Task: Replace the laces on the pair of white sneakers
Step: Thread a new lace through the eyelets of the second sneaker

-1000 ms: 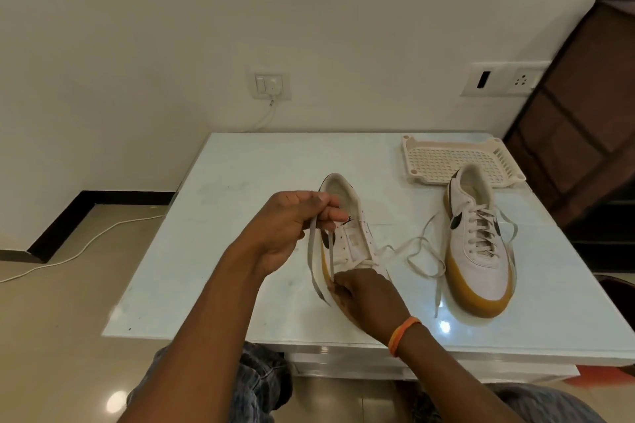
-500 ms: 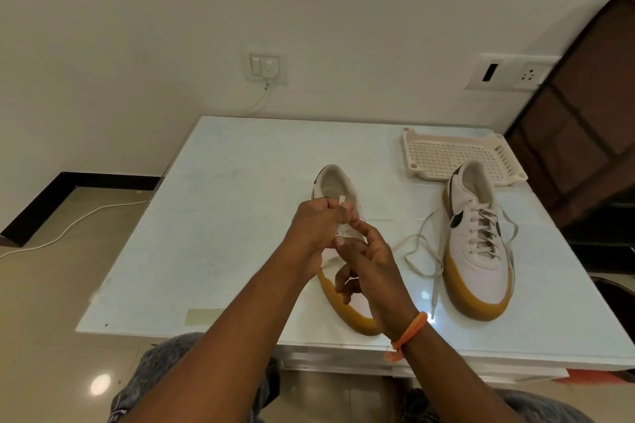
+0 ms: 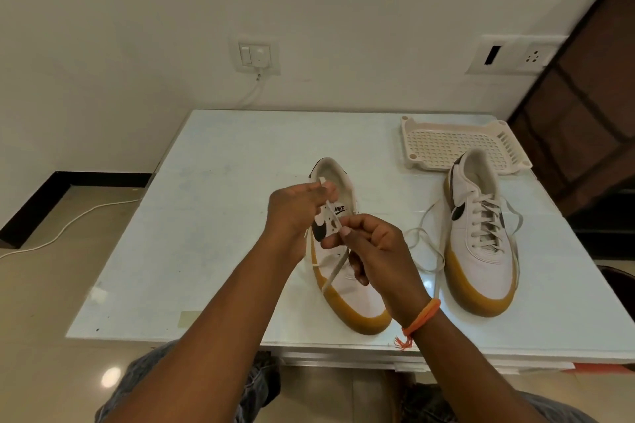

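Two white sneakers with gum soles stand on the white table [image 3: 213, 216]. The left sneaker [image 3: 347, 292] lies in front of me, its eyelets mostly hidden by my hands. My left hand [image 3: 295, 209] pinches the tip of a pale lace [image 3: 335, 271] above the shoe's opening. My right hand [image 3: 374, 251] pinches the same lace lower down, over the tongue. The lace runs down from my fingers to the shoe's left side. The right sneaker [image 3: 481, 240] is laced, and its loose lace ends [image 3: 424, 251] trail on the table between the shoes.
A cream perforated plastic tray [image 3: 446, 144] sits at the table's back right, touching the right sneaker's heel. A dark wooden shelf [image 3: 591, 96] stands at the right. A white cable [image 3: 68, 227] crosses the floor at the left. My knees are below the table's front edge.
My right hand has risen from the shoe's toe to the tongue and taken hold of the lace. My left hand has kept the lace tip and moved right a little.
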Action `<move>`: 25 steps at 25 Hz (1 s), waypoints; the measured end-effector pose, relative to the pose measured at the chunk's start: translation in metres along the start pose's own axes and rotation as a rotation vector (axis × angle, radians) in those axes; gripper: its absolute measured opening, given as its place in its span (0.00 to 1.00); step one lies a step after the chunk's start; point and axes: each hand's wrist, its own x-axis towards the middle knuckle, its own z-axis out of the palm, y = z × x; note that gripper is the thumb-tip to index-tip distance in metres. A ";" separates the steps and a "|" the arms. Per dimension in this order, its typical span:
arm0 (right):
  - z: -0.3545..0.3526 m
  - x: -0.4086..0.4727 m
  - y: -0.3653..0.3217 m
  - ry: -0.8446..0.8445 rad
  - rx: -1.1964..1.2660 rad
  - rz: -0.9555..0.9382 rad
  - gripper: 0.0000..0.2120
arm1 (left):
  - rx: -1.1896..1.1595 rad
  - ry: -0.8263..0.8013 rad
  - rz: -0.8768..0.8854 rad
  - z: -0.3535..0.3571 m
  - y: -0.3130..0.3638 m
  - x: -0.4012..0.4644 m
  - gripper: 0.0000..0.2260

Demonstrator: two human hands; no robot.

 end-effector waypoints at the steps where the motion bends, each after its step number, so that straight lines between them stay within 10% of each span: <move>1: -0.003 0.001 -0.002 -0.035 -0.049 -0.006 0.07 | 0.007 0.018 0.029 -0.002 0.002 0.003 0.10; 14: -0.018 0.019 0.014 -0.120 0.077 0.036 0.07 | 0.095 -0.145 0.057 0.009 -0.004 0.014 0.08; 20: -0.040 0.022 0.008 -0.250 -0.043 0.087 0.10 | -0.077 0.124 0.085 -0.020 0.014 0.034 0.07; 25: -0.076 0.027 0.003 -0.235 -0.092 0.094 0.15 | 0.265 0.363 0.181 -0.060 0.013 0.058 0.06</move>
